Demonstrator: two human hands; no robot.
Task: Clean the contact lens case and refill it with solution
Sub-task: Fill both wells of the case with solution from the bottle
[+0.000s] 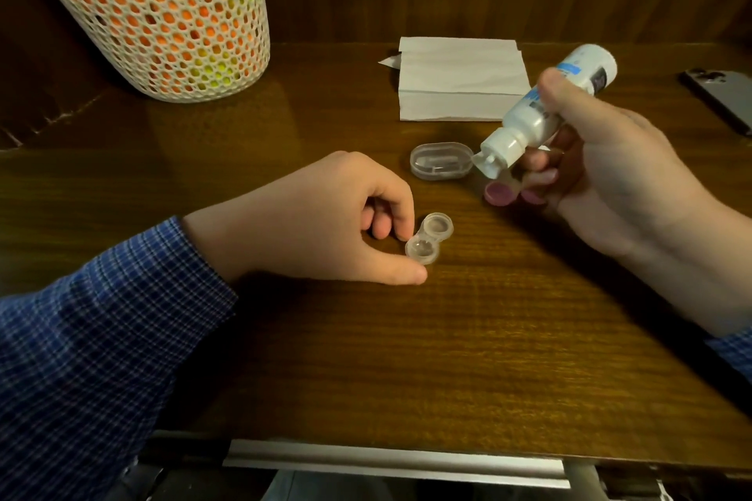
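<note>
Dark wood-grain desk [407,358], dark panelled wall behind. Far left, a white mesh lamp [162,12] glows orange and yellow. The left hand [325,224], in a blue checked sleeve [101,338], pinches the clear contact lens case [429,238] between thumb and forefinger, both wells uncovered, flat on the desk at centre. Behind, a clear oval box [439,161] and folded white tissues [460,81]. The right hand [610,175] grips the solution bottle [545,114], tipped nozzle-down above two pink caps [502,193]; label blue, wording unreadable. Far right, a phone [724,98].
</note>
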